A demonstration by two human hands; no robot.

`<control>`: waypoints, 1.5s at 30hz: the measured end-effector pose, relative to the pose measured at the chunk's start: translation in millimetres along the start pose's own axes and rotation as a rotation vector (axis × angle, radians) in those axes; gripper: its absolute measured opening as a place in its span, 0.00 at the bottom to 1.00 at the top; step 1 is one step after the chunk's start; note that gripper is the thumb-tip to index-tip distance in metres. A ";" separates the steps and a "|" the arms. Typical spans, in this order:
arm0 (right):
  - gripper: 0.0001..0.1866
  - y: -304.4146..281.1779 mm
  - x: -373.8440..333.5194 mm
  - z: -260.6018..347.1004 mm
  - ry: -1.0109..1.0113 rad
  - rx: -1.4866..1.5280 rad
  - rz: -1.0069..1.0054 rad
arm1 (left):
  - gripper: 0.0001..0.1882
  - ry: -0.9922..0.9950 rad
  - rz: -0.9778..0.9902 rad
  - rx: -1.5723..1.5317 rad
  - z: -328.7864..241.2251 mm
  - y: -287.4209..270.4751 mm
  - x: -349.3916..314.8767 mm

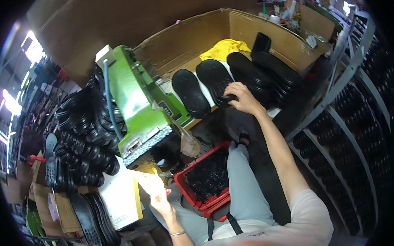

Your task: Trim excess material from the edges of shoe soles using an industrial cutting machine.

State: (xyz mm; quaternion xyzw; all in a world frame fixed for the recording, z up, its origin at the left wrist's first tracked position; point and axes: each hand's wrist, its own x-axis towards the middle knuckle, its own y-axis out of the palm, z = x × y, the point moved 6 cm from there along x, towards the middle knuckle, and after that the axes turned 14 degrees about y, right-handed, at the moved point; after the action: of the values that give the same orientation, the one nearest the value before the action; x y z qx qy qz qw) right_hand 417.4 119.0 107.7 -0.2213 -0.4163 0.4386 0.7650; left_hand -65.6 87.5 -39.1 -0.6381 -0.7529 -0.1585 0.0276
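My right hand point(244, 97) is closed on the near end of a black shoe sole point(213, 77), fingers over its edge. The sole lies on a white tabletop. Just left of it lies another black sole point(190, 92), touched by no hand. To the right are stacked black soles point(254, 75). My left hand point(162, 204) is low beneath the head of a green machine point(137, 94), beside a white board point(121, 197). Strong light washes out its fingers, so whether they hold anything is hidden. Only its thumb and wrist, with a bracelet, show clearly.
A red crate point(202, 205) of black scraps stands on the floor by my legs. A cardboard wall point(181, 34) and a yellow cloth point(225, 49) lie beyond the soles. Piled black soles point(83, 148) crowd the left; a metal rack point(330, 96) with more soles stands right.
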 end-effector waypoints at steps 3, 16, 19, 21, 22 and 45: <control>0.15 7.8 0.3 7.6 -0.085 0.026 -0.042 | 0.06 0.243 -0.012 0.245 -32.8 -31.0 37.1; 0.09 11.7 -83.4 52.3 0.044 0.131 -0.335 | 0.14 1.511 0.038 1.445 -313.2 155.4 267.7; 0.09 22.6 -102.6 59.7 0.084 0.169 -0.288 | 0.16 1.053 0.296 1.811 -289.1 152.0 311.7; 0.07 21.8 -118.7 51.9 0.116 0.203 -0.292 | 0.16 1.303 0.226 1.568 -309.4 145.8 283.9; 0.07 24.7 -127.4 48.6 0.142 0.237 -0.285 | 0.16 1.425 0.183 1.446 -323.2 135.5 261.9; 0.49 39.7 -162.4 103.0 0.384 1.153 -0.227 | 0.20 0.173 0.496 -0.064 -125.7 61.9 -12.5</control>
State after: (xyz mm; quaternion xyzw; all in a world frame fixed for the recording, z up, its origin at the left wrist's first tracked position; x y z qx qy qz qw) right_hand 268.8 -2.1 65.1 0.1983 0.0120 0.4614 0.8647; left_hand -23.5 49.5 89.7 -0.7879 -0.5629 -0.2244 0.1096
